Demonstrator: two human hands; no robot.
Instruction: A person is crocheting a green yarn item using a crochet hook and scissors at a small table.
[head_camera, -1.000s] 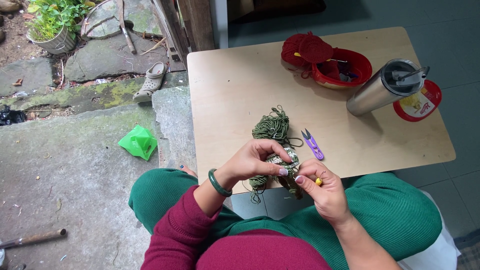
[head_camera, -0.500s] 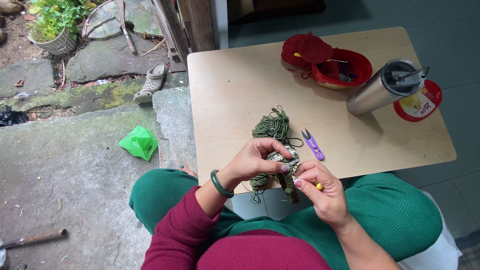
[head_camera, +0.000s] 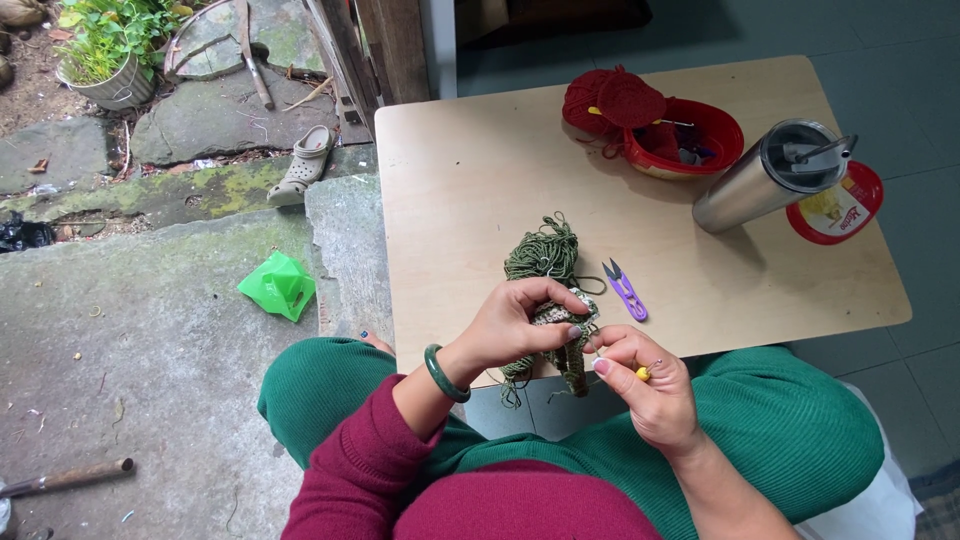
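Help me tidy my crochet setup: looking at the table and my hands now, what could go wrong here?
The steel tumbler lies tilted across the red lid near the table's right edge; a nudge might roll it off. The purple thread snips lie close beside the loose green yarn pile, so a tug could snag or drag them. Your left hand and right hand work past the near edge, so a dropped piece could fall to the floor.

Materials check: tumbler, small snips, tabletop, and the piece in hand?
Tumbler: brushed metal, likely steel; dull grey sheen.
Snips: purple plastic handles, metal tips.
Table: pale wood or laminate, matte.
Crochet piece: green-and-cream yarn, looped texture; fibre unclear.
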